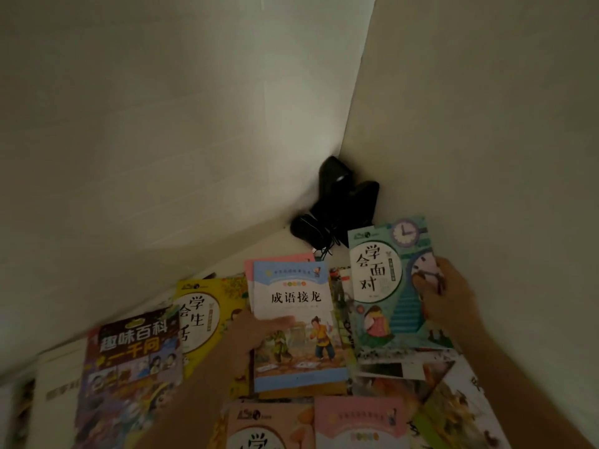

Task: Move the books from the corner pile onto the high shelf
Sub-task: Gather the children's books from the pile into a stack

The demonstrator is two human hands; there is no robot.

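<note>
Holding one book in each hand, we keep both covers facing us so the titles read. Our left hand (259, 328) pinches the blue book (296, 325) at its left edge; our right hand (444, 296) grips the green book (385, 286) just right of it. Both stand with the long axis toward the corner's black object (340, 202), above the spread pile.

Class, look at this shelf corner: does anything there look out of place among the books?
Yes. A black device with tangled cords sits wedged in the wall corner behind the books, unlike everything else. The books lie scattered and overlapping, not stacked; the teal book is tilted.
</note>
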